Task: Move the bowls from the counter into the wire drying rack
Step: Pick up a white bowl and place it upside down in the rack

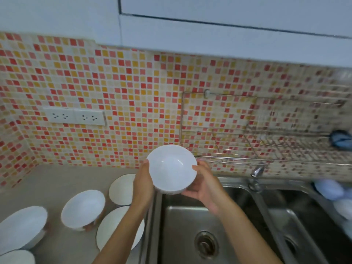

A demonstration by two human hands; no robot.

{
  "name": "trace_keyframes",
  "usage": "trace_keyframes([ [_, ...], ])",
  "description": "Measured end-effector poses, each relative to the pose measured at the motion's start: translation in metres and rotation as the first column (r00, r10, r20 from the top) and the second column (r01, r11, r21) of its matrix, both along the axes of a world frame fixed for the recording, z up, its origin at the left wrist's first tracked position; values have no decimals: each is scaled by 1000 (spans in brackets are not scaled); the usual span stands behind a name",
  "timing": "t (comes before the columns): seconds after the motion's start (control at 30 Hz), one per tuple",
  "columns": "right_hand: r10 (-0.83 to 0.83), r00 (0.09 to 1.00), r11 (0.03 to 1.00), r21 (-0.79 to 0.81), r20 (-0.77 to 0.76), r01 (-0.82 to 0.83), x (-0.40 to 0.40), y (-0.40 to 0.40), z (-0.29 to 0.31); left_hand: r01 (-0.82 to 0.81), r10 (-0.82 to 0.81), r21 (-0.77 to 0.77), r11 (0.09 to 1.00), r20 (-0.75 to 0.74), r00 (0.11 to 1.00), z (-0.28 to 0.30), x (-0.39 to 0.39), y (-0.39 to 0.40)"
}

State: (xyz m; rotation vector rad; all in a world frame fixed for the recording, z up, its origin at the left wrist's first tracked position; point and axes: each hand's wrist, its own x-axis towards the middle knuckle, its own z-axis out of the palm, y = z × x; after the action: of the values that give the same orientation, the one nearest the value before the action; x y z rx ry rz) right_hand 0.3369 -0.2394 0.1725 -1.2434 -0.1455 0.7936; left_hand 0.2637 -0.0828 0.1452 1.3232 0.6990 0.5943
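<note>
Head view: a white bowl (172,168) is held in the air by both hands, above the seam where the counter (57,183) meets the left basin of the steel sink (182,221). Its mouth is tipped up and toward the camera, so the full inside shows; the foot points away and down. Round rim, no real long axis. The left hand (142,184) clasps the bowl's left rim and side, fingers hidden behind it. The right hand (204,184) cups the lower right side from underneath, thumb (196,168) lying on the rim. Both hands are closed on the bowl.

Five more white bowls sit on the counter at lower left: one (122,189) just beside the left wrist, one (83,209) further left, one (114,227) partly hidden under the left forearm, one (22,226) at the left edge, and one (16,257) cut off at the bottom corner. They sit close together, mouths up.

The wire drying rack (282,145) hangs on the mosaic tile wall up and to the right of the held bowl, above the tap (257,170). Its left wire section looks bare; a dark blue item (341,140) sits at its right end, blurred. The air between bowl and rack is open. Pale blurred items (329,189) lie at the far right beside the sink.
</note>
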Motion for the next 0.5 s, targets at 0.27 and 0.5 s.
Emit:
trace_keyframes([
  [0.27, -54, 998, 991, 121, -26, 57, 32, -63, 19, 105, -110, 96, 990, 57, 992, 29, 49, -43],
  [0.5, -176, 984, 973, 151, -3, 174, 71, -104, 41, 113, -154, 355, 928, 88, 984, 61, 83, -86],
])
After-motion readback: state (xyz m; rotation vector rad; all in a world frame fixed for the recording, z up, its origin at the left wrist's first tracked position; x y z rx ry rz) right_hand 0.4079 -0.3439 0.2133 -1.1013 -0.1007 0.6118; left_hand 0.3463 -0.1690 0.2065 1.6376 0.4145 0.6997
